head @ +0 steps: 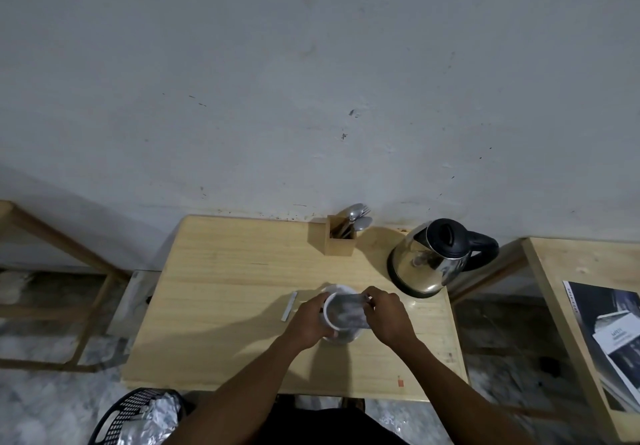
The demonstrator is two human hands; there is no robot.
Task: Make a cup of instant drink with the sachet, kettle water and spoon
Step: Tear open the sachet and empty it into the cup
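Over the cup (341, 316), which sits near the kettle (431, 259) on the table (225, 306), the left hand (308, 320) and right hand (384, 313) pinch the blurred sachet (346, 311) between them, so tipping off-centre would likely spill powder outside the rim.

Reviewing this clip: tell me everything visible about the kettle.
The kettle is shiny steel-looking metal with a black lid, black handle and dark base ring. It stands upright, lid closed, at the far right of the wooden table, near the wall, handle pointing right. Neither hand touches it; whether it holds water cannot be seen.
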